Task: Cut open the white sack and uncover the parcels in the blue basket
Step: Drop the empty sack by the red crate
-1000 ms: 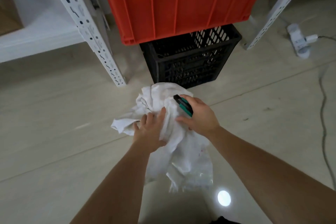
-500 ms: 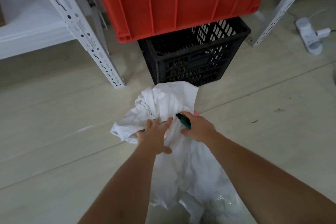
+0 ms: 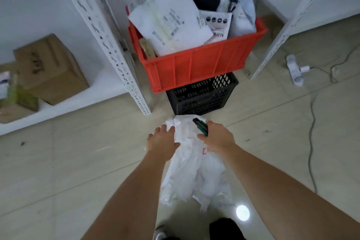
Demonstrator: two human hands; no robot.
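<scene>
White sack [image 3: 191,163] on tiled floor [image 3: 78,161].

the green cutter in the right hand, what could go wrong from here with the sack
1. The green cutter points forward over the white sack while the left hand lies flat close beside it; a slip could nick those fingers.
2. The right hand holds cutter and sack together, so the grip may be weak and the sack could drop.

red crate [image 3: 196,68], black crate [image 3: 202,97], cardboard box [image 3: 48,68]
</scene>
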